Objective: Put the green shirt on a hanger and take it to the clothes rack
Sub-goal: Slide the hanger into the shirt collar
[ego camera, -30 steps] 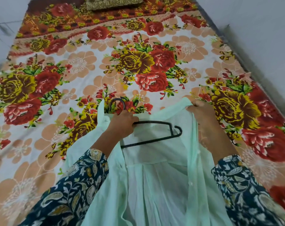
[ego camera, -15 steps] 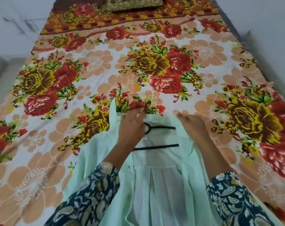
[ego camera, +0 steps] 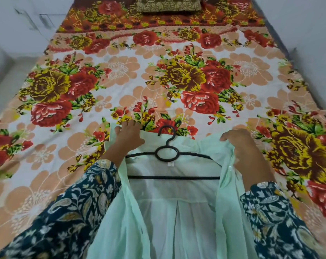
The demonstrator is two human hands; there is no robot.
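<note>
Found the green shirt [ego camera: 177,221] lying front-open on the flower-printed bed [ego camera: 121,81], collar end away from the camera, lower part running off the bottom of the view. Saw the black hanger [ego camera: 173,177] laid inside it on the inner back panel: both arms tucked under the two front flaps, bottom bar crossing the open gap, ring just above a small white label [ego camera: 171,164], hook poking past the collar onto the bed. Noted the left hand [ego camera: 129,136] lying on the shirt's shoulder at the left side by the collar, fingers spread and fairly straight, tips reaching over the cloth edge, thumb resting on the collar near the hanger's neck but apart from it. Noted the right hand [ego camera: 241,142] at the other shoulder, fingers curled down over the edge of the right flap and gripping the cloth, with a pale button [ego camera: 230,167] on that flap just below the wrist. Made out dark blue patterned sleeves [ego camera: 74,212] on both forearms, and a brown-gold pillow [ego camera: 167,4] at the far end of the bed, well apart from the shirt.
</note>
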